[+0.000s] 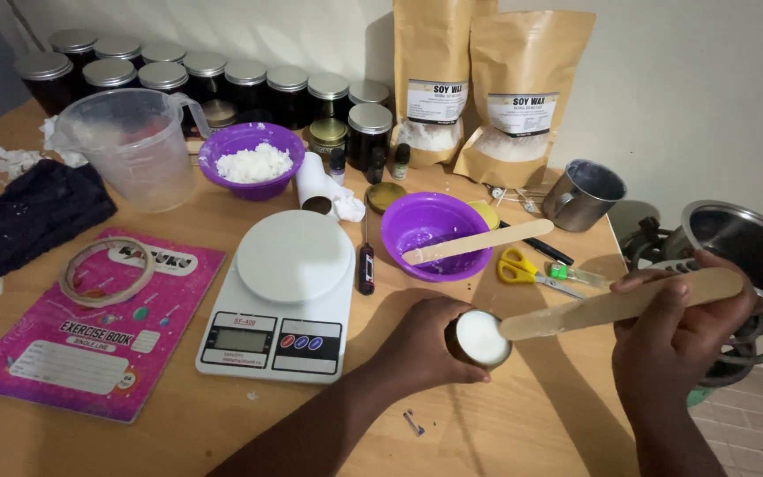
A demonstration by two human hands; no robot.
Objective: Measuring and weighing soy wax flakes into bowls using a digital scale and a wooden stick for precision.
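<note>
While the wooden surface [222, 415] carries a white kitchen scale [283, 296], the left hand [426, 340] wraps a small jar of white wax [480, 338] beside it, and the right hand [677, 331] grips a flat wooden stirring stick [611, 305], its tip at the jar's rim.

Small round dark jar [480, 339] filled with white wax, upright, gripped in left hand [424, 344]. Long flat wooden stirring stick [620, 304], slightly tilted, held by right hand [677, 331], tip at jar rim.
</note>
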